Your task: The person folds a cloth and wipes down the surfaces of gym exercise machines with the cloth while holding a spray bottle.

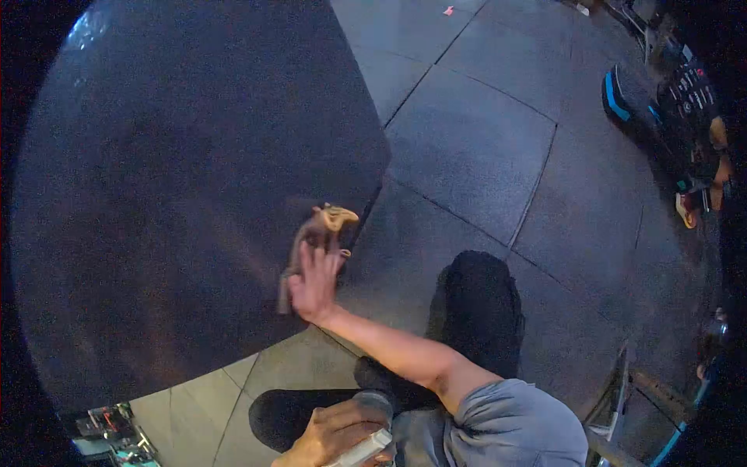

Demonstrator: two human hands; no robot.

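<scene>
My right hand point(313, 288) lies flat with spread fingers on a crumpled brown cloth with yellowish edges point(337, 218). The cloth rests near the right edge of a large dark panel point(187, 194), and both hand and cloth are slightly blurred. At the bottom, close to my body, my left hand point(334, 436) has its fingers wrapped round a white object with a rounded grey end point(366, 450). Part of that object is hidden by the fingers and the frame edge.
Grey floor tiles point(475, 148) surround the panel. My dark-clothed knees point(476, 311) are below it. Tools and parts point(117, 432) lie at the lower left. A co-worker's hand point(717, 132) shows at the far right, near a dark tool-covered item point(689, 93). A frame point(654, 389) stands lower right.
</scene>
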